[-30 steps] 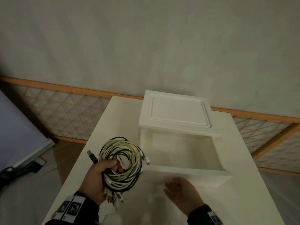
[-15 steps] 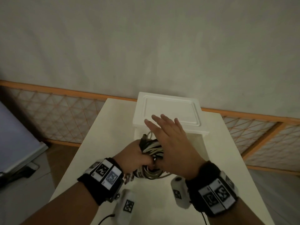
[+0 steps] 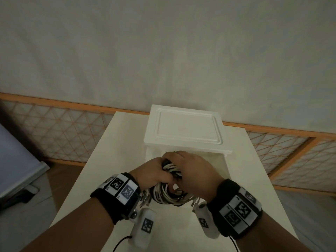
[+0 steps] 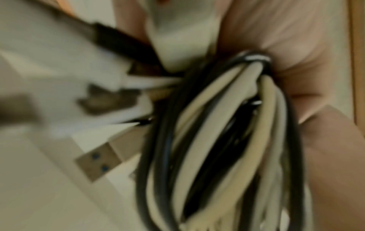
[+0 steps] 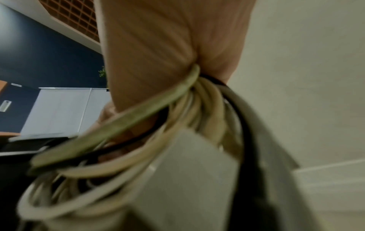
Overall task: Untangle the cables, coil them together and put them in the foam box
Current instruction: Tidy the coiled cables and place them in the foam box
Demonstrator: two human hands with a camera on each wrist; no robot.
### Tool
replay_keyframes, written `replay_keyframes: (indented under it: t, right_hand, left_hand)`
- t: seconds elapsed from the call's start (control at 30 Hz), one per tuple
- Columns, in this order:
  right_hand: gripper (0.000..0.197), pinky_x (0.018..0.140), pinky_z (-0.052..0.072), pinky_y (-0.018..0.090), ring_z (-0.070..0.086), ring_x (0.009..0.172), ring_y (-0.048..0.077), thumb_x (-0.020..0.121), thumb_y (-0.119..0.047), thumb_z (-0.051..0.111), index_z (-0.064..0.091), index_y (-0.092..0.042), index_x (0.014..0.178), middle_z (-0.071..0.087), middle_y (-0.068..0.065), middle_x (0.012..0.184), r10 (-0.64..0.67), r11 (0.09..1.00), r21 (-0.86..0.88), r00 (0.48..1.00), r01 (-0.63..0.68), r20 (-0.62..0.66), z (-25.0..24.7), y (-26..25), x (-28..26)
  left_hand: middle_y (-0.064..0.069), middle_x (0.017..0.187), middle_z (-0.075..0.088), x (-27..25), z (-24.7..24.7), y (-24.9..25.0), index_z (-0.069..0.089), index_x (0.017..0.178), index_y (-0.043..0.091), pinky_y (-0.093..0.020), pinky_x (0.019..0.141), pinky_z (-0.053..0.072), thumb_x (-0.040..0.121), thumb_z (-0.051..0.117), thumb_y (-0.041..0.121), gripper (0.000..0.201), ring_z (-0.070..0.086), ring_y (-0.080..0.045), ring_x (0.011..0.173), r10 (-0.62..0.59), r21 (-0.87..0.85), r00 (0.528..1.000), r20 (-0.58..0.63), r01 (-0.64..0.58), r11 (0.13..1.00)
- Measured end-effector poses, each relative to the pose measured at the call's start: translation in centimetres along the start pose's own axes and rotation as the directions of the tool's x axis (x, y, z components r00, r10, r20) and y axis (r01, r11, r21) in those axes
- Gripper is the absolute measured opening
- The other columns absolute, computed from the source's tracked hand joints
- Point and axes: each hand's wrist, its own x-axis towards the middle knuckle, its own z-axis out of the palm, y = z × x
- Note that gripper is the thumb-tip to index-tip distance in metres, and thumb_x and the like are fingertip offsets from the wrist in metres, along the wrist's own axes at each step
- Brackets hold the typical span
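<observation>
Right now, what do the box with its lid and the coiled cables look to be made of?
Box and lid: white foam by the look, matte, with thick walls and a moulded groove round the lid's top; likely expanded polystyrene.

Coiled cables: smooth black and cream jackets with a slight sheen, probably plastic or rubber. One plug has a dull metal shell.

Both hands grip the coil.

A plain grey-white wall [image 3: 163, 48] is filling the far part of the scene under dim light. Along its foot an orange-framed lattice panel [image 3: 54, 131] is running from left to right, passing behind the pale surface [image 3: 112, 153]. At the near left a bluish-grey board [image 3: 16, 166] is leaning over the wooden floor [image 3: 60, 171].
</observation>
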Motion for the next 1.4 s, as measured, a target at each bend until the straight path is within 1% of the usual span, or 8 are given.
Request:
replay_keyframes:
  t: [0.13, 0.27, 0.4, 0.53, 0.87, 1.1, 1.27, 1.4]
  right_hand:
    - [0.052, 0.077, 0.051, 0.039, 0.06, 0.091, 0.027, 0.078, -0.021, 0.06, 0.047, -0.023, 0.128, 0.061, 0.007, 0.103, 0.12, 0.993, 0.009, 0.993, -0.12, 0.005, -0.4, 1.5, 1.8]
    - [0.044, 0.074, 0.051, 0.038, 0.058, 0.087, 0.026, 0.078, -0.019, 0.057, 0.048, -0.023, 0.121, 0.059, 0.005, 0.096, 0.251, 0.968, 0.028, 0.968, -0.25, -0.003, -1.1, 3.8, 3.6]
    - [0.043, 0.069, 0.049, 0.038, 0.055, 0.088, 0.03, 0.08, -0.011, 0.052, 0.045, -0.014, 0.121, 0.056, 0.01, 0.1, 0.147, 0.962, -0.251, 0.98, -0.11, 0.135, -0.7, 4.5, 5.7]
    - [0.037, 0.065, 0.046, 0.038, 0.055, 0.091, 0.033, 0.086, -0.009, 0.049, 0.043, -0.006, 0.122, 0.055, 0.016, 0.105, 0.037, 0.927, -0.362, 0.933, 0.102, 0.358, 2.4, 3.8, 7.4]
    - [0.041, 0.072, 0.04, 0.03, 0.054, 0.093, 0.026, 0.081, -0.013, 0.063, 0.052, -0.009, 0.12, 0.06, 0.012, 0.11, -0.074, 0.984, -0.082, 0.786, 0.158, 0.614, 5.8, 5.2, 12.3]
    - [0.055, 0.082, 0.038, 0.025, 0.05, 0.118, 0.029, 0.085, -0.013, 0.066, 0.043, -0.008, 0.135, 0.05, 0.015, 0.132, -0.027, 0.996, -0.034, 0.661, 0.078, 0.75, 9.4, 7.0, 13.5]
    - [0.081, 0.091, 0.047, 0.037, 0.043, 0.119, 0.032, 0.071, -0.031, 0.07, 0.033, -0.028, 0.143, 0.038, 0.013, 0.132, 0.07, 0.996, -0.09, 0.673, -0.006, 0.736, 11.0, 8.5, 14.1]
    - [0.084, 0.112, 0.031, 0.04, 0.032, 0.137, 0.028, 0.087, -0.034, 0.063, 0.009, -0.025, 0.152, 0.027, 0.01, 0.153, 0.093, 0.988, 0.011, 0.661, -0.152, 0.744, 9.9, 8.4, 14.2]
  left_hand:
    - [-0.005, 0.092, 0.072, 1.6, -0.6, -2.0, 0.057, 0.104, 0.023, -0.036, 0.081, 0.055, 0.049, 0.085, 0.046, 0.066, 0.069, -0.015, 0.08, 0.011, -0.111, 0.936, -0.352, -0.053, 0.992]
    - [0.009, 0.094, 0.068, 0.2, -1.2, -5.7, 0.046, 0.103, 0.03, -0.036, 0.083, 0.05, 0.047, 0.071, 0.081, 0.08, 0.064, -0.006, 0.087, 0.084, -0.016, 0.822, -0.563, -0.113, 0.994]
    - [0.014, 0.121, 0.05, -1.8, 0.5, -9.9, 0.044, 0.12, 0.032, -0.031, 0.099, 0.042, 0.052, 0.059, 0.086, 0.089, 0.05, -0.01, 0.115, 0.083, 0.603, 0.932, -0.352, 0.158, 0.782]
    - [0.015, 0.103, 0.06, -1.9, 1.4, -12.5, 0.049, 0.096, 0.034, -0.039, 0.086, 0.053, 0.059, 0.054, 0.062, 0.047, 0.063, -0.026, 0.112, 0.363, 0.848, 0.892, -0.271, 0.042, 0.528]
    - [0.012, 0.112, 0.064, -1.9, 1.4, -12.1, 0.052, 0.107, 0.033, -0.032, 0.085, 0.053, 0.051, 0.072, 0.062, 0.067, 0.062, -0.021, 0.112, 0.319, 0.866, 0.925, -0.207, 0.022, 0.499]
    - [0.011, 0.094, 0.068, -1.0, 0.6, -13.1, 0.055, 0.089, 0.031, -0.033, 0.071, 0.059, 0.051, 0.054, 0.069, 0.054, 0.068, -0.023, 0.101, 0.275, 0.882, 0.95, -0.151, 0.003, 0.472]
    - [0.012, 0.097, 0.069, -0.7, 0.5, -13.5, 0.046, 0.097, 0.032, -0.032, 0.068, 0.059, 0.052, 0.045, 0.068, 0.058, 0.069, -0.023, 0.1, 0.292, 0.889, 0.941, -0.169, 0.018, 0.458]
    - [0.014, 0.096, 0.066, -0.9, 0.5, -13.7, 0.048, 0.094, 0.033, -0.035, 0.075, 0.059, 0.051, 0.057, 0.069, 0.056, 0.067, -0.024, 0.106, 0.297, 0.898, 0.947, -0.122, -0.023, 0.44]
